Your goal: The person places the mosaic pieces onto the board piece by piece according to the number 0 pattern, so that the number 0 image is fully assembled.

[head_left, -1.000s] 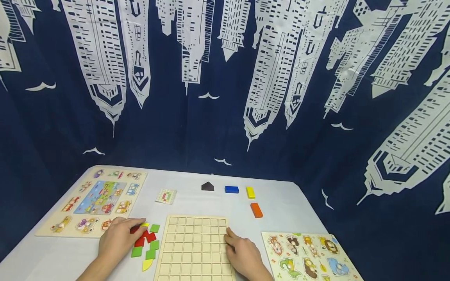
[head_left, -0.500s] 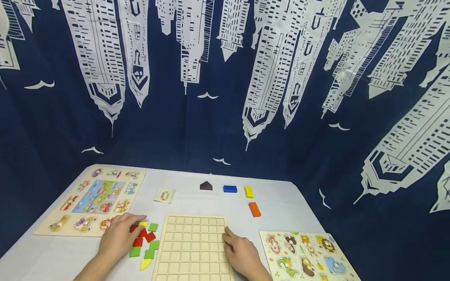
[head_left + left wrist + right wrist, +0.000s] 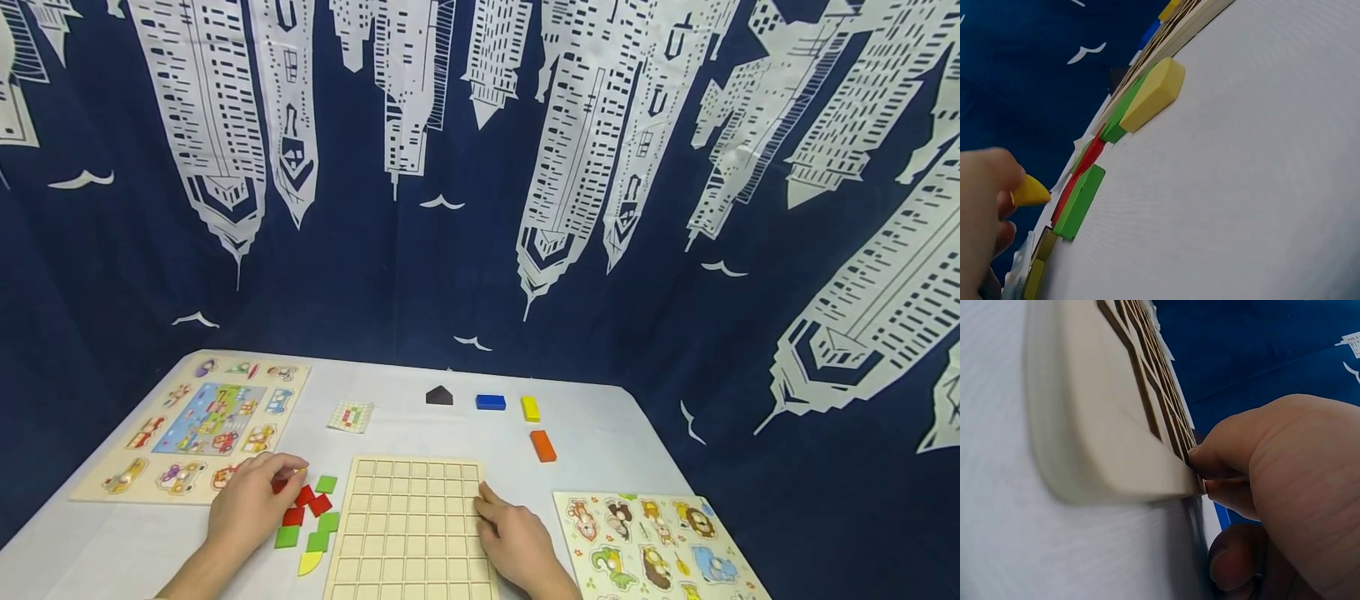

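Grid board (image 3: 408, 533), pale wood, square-celled, on white counter (image 3: 600, 450) | yellow piece (image 3: 1030, 192), smooth, curved, lifted near flat tiles (image 3: 320, 504) | left hand (image 3: 249, 502): pinches yellow piece | right hand (image 3: 517, 540): pinches board's edge

Left hand (image 3: 246, 504): lower left, beside red tiles (image 3: 320, 505)
Right hand (image 3: 519, 542): bottom centre, touching grid board (image 3: 417, 525)
Green tiles (image 3: 287, 537): 4

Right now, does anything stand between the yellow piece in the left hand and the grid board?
Some red pieces and green pieces lie between the yellow piece and the grid board. The left hand holds it raised, so they probably won't block it. The right hand holds the opposite edge.
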`<action>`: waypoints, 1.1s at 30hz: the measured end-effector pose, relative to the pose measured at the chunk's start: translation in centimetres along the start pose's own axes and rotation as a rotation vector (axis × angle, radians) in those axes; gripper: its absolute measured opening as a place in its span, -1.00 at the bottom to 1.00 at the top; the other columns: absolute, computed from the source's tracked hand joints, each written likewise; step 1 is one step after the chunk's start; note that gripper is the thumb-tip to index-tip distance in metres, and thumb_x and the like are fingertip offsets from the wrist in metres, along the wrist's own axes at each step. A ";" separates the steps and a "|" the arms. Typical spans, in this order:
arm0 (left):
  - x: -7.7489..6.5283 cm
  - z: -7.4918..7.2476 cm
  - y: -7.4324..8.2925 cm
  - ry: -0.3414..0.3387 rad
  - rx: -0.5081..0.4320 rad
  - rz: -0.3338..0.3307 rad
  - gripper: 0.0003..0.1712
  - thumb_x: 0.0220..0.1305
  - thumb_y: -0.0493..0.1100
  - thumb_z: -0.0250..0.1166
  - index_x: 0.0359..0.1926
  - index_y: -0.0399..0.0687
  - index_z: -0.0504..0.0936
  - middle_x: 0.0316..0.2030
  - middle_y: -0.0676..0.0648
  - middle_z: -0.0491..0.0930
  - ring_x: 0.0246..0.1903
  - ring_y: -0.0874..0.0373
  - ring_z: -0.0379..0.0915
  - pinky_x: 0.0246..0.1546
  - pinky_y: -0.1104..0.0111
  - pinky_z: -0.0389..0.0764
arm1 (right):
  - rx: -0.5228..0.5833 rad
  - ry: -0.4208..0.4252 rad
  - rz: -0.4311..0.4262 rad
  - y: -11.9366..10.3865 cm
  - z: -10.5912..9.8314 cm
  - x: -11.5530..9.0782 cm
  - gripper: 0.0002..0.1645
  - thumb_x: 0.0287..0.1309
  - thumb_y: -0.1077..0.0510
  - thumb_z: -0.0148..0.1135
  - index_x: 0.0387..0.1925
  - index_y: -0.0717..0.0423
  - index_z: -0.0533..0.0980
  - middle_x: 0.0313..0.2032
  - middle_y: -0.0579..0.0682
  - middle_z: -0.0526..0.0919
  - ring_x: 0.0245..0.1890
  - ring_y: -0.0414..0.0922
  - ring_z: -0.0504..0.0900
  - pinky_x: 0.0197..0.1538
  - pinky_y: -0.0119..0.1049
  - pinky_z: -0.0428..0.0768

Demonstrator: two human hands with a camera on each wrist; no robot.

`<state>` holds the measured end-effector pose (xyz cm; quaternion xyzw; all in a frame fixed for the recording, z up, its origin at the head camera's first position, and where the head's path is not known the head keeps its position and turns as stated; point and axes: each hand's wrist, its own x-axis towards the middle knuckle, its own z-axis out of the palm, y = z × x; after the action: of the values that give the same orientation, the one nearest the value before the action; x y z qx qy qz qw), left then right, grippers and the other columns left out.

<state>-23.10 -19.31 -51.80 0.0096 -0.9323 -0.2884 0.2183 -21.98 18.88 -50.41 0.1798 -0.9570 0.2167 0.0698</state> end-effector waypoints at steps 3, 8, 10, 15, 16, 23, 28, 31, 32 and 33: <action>0.0 -0.3 0.5 0.003 -0.083 -0.056 -0.94 0.22 -0.07 0.48 -0.28 0.18 0.75 -0.47 0.20 0.61 -0.42 0.28 0.47 -0.40 0.39 0.44 | 0.003 -0.001 -0.001 -0.1 -0.1 0.0 -0.58 0.31 0.16 0.28 0.17 0.17 0.64 0.31 0.11 0.57 0.17 0.09 0.67 0.11 0.09 0.65; 0.1 -0.4 2.3 -0.120 -0.262 -0.145 -0.90 0.25 -0.07 0.44 -0.22 0.10 0.75 -0.43 0.15 0.68 -0.48 0.30 0.52 -0.45 0.44 0.49 | 0.001 0.007 -0.002 -0.2 -0.3 0.0 -0.57 0.30 0.17 0.29 0.17 0.18 0.64 0.31 0.13 0.57 0.17 0.10 0.68 0.12 0.10 0.64; 0.1 -0.2 3.1 -0.190 -0.334 -0.167 -0.84 0.27 -0.11 0.41 -0.13 0.06 0.77 -0.39 0.12 0.71 -0.51 0.27 0.52 -0.48 0.43 0.49 | 0.004 0.009 0.003 -0.2 -0.2 0.0 -0.57 0.29 0.17 0.30 0.16 0.19 0.64 0.31 0.13 0.57 0.18 0.10 0.67 0.14 0.10 0.63; 0.6 0.8 4.6 -0.300 -0.484 -0.176 -0.85 0.32 -0.14 0.41 -0.12 0.03 0.82 -0.33 0.08 0.77 -0.50 0.21 0.56 -0.45 0.42 0.53 | 0.012 0.010 0.009 -0.1 -0.1 0.1 -0.55 0.28 0.17 0.30 0.18 0.21 0.63 0.31 0.11 0.57 0.22 0.10 0.64 0.20 0.10 0.60; 0.7 1.0 4.9 -0.305 -0.492 -0.170 -0.89 0.31 -0.12 0.43 -0.17 0.04 0.83 -0.35 0.08 0.77 -0.49 0.22 0.57 -0.44 0.42 0.54 | 0.014 0.011 0.009 -0.1 -0.1 0.1 -0.55 0.28 0.18 0.30 0.18 0.22 0.63 0.31 0.11 0.57 0.22 0.10 0.64 0.21 0.09 0.59; 1.8 3.0 7.6 -0.276 -0.379 -0.177 -0.95 0.21 -0.06 0.51 -0.37 0.17 0.79 -0.49 0.19 0.73 -0.46 0.30 0.59 -0.40 0.37 0.51 | 0.034 0.015 -0.006 0.4 -0.1 0.3 -0.58 0.29 0.19 0.30 0.14 0.25 0.64 0.30 0.11 0.58 0.23 0.08 0.63 0.23 0.07 0.57; 2.1 4.7 9.4 -0.281 -0.301 -0.175 -0.91 0.19 -0.08 0.50 -0.43 0.15 0.75 -0.55 0.20 0.66 -0.53 0.28 0.53 -0.50 0.30 0.44 | 0.041 -0.002 0.011 0.5 -0.1 0.3 -0.58 0.29 0.17 0.29 0.15 0.24 0.64 0.31 0.08 0.58 0.24 0.07 0.63 0.24 0.07 0.57; 2.1 5.6 10.1 -0.285 -0.275 -0.156 -0.88 0.20 -0.08 0.49 -0.45 0.16 0.72 -0.57 0.20 0.62 -0.56 0.26 0.50 -0.53 0.30 0.41 | 0.041 -0.004 0.013 0.5 0.0 0.3 -0.58 0.29 0.17 0.30 0.14 0.24 0.65 0.31 0.08 0.58 0.24 0.06 0.63 0.24 0.08 0.57; 2.1 5.8 10.2 -0.285 -0.269 -0.149 -0.87 0.20 -0.09 0.48 -0.45 0.16 0.71 -0.57 0.20 0.61 -0.56 0.26 0.49 -0.54 0.30 0.40 | 0.042 -0.003 0.013 0.5 0.0 0.3 -0.58 0.29 0.17 0.30 0.14 0.24 0.65 0.31 0.08 0.58 0.24 0.06 0.63 0.24 0.08 0.57; 2.1 6.0 10.3 -0.281 -0.259 -0.141 -0.87 0.20 -0.09 0.48 -0.46 0.16 0.70 -0.57 0.20 0.61 -0.57 0.25 0.48 -0.55 0.31 0.39 | 0.045 -0.002 0.012 0.4 0.0 0.3 -0.58 0.29 0.18 0.30 0.14 0.24 0.65 0.31 0.08 0.58 0.24 0.07 0.63 0.24 0.08 0.57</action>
<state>-26.32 -7.86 -49.85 0.0063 -0.9058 -0.4187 0.0647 -22.45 19.14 -50.56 0.1759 -0.9530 0.2383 0.0637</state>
